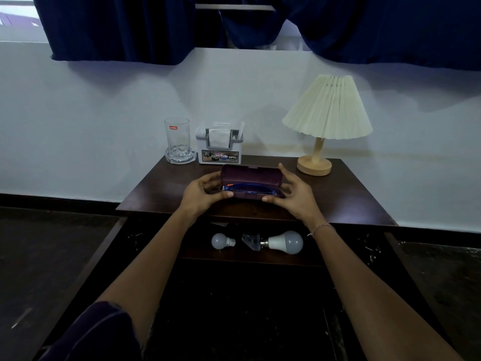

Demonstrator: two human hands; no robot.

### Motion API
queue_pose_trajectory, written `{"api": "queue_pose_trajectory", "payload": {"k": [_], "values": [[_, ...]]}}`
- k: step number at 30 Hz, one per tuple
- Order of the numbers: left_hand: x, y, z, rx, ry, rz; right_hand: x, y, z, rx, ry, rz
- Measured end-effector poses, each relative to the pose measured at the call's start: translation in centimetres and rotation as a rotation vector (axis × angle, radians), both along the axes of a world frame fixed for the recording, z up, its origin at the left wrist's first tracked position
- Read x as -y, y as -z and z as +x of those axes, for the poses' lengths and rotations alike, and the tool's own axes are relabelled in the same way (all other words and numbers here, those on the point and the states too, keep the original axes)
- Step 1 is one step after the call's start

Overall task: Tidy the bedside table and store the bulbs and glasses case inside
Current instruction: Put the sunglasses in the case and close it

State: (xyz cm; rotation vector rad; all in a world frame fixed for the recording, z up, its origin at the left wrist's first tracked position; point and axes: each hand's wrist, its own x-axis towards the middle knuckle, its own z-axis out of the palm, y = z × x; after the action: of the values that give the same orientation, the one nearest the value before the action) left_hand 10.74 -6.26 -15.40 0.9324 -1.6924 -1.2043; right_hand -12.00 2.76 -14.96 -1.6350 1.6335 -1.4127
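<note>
Glasses case, one, dark maroon, is sitting open near the counter's front edge, blue glasses inside. Left hand and right hand are each gripping an end. Two white bulbs are lying in the open drawer below.
</note>
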Motion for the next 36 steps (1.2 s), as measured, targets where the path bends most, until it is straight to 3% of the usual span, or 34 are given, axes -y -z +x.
{"api": "queue_pose_trajectory", "payload": {"k": [36], "values": [[0.47, 0.24, 0.91, -0.139, 0.015, 0.04, -0.32, 0.25, 0.49, -0.105, 0.092, -0.119]]}}
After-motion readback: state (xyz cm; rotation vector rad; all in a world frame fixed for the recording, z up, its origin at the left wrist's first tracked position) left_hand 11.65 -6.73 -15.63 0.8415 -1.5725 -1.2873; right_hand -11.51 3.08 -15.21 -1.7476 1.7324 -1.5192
